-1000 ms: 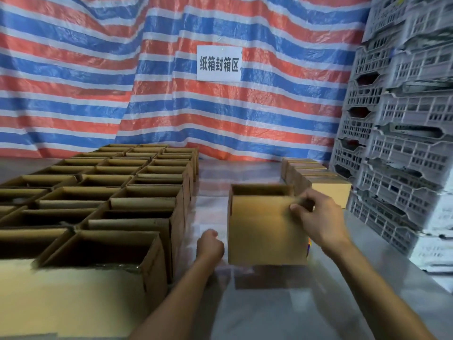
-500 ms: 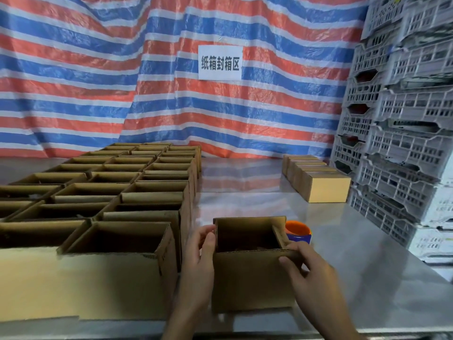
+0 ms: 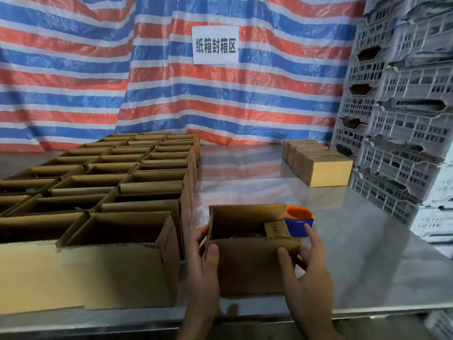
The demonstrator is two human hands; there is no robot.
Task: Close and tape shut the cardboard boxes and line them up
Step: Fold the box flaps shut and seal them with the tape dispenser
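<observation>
Pulled nearer, box [image 3: 250,266] gripped by left hand [image 3: 203,276] and right hand [image 3: 310,278], tape roll [image 3: 297,224] behind.

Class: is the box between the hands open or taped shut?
Open: the box has upright flaps, its inside shows, no tape visible.

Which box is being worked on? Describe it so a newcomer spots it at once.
On the steel table, right of the block of open boxes, one open-topped box stands alone near the front edge. Only it is held by the left hand and right hand, with a blue-and-orange ring behind it.
</observation>
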